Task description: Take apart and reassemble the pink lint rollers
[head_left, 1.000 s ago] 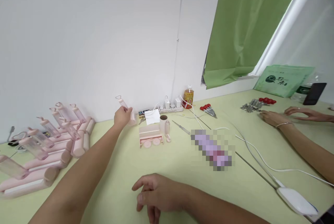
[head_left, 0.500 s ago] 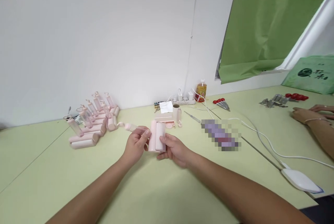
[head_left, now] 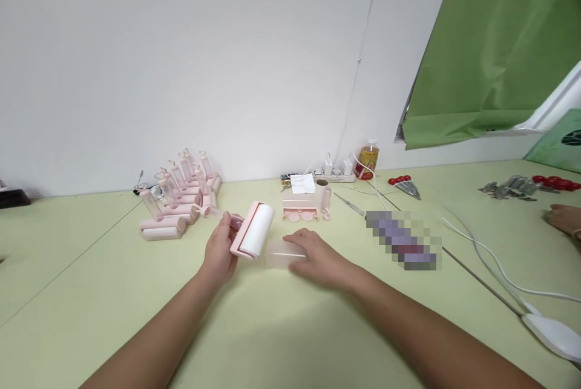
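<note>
My left hand (head_left: 221, 251) is closed around the handle of a pink lint roller (head_left: 256, 232), whose white roll faces up and tilts to the right. My right hand (head_left: 318, 256) has its thumb and fingers on the right end of a translucent cover (head_left: 282, 254) at the table surface. Roller and cover are apart, with the cover just right of the roll. Behind them lie a pink roller frame (head_left: 300, 213) with round end pieces, a cardboard-like tube (head_left: 322, 184) and a small handle piece (head_left: 325, 198).
Several assembled pink rollers (head_left: 175, 210) stand at the left back. A power strip (head_left: 338, 176), a drink bottle (head_left: 368, 159) and red-handled tools (head_left: 403, 184) are along the wall. A blurred purple object (head_left: 402, 241) lies right. Another person's hand (head_left: 563, 218) shows far right.
The translucent cover has come off the roller, baring the white roll. My left hand has tilted the roller leftward, while my right hand has moved right with the cover. The view has shifted.
</note>
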Tool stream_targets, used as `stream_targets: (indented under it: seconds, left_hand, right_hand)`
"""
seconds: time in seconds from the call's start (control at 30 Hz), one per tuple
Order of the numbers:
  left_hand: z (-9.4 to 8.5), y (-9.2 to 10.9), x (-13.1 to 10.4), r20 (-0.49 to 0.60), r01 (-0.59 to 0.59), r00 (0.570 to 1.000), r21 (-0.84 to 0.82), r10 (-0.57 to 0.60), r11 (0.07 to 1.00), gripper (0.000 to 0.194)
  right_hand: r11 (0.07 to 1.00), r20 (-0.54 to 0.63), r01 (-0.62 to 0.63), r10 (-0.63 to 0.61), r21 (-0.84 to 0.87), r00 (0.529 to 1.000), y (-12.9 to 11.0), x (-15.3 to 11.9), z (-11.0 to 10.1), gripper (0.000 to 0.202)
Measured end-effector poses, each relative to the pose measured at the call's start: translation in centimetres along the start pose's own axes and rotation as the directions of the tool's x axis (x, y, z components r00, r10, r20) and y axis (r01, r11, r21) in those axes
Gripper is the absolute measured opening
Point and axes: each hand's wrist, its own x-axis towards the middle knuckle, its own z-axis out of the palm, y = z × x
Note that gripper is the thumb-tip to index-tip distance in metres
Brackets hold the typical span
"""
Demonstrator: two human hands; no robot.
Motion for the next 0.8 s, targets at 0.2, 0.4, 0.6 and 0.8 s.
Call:
stream_targets:
  seconds: [0.2,0.4,0.6,0.8]
  left_hand:
    - [-0.2,-0.4,-1.2,0.31,-0.024,0.951,0.102,-0.009,0.994,0.045]
    - [0.7,-1.4,-3.5,0.515,-0.148,0.857,0.267,-0.011,0.952,0.041]
    - [-0.5,-0.1,-2.3,0.586,-0.26,0.798,0.126,0.14,0.957,0.055]
    - [-1.8,3.9,-0.2,0.52,-0.333,0.849,0.388,0.095,0.859,0.043]
  right_hand:
    - [0.93,-0.325,0.108,0.013,0.351,0.946,-0.8,0.4,0.6,0.049]
    - [0.444,-0.081,0.014,0.133,0.896,0.988,-3.3,-0.2,1.9,0.051]
    - [0.392,-0.102,-0.032,0.316,0.919,0.943,-2.8,0.5,0.6,0.037]
    - [0.51,-0.029,-0.156,0.335,0.846,0.942,-2.3,0.8,0.1,0.034]
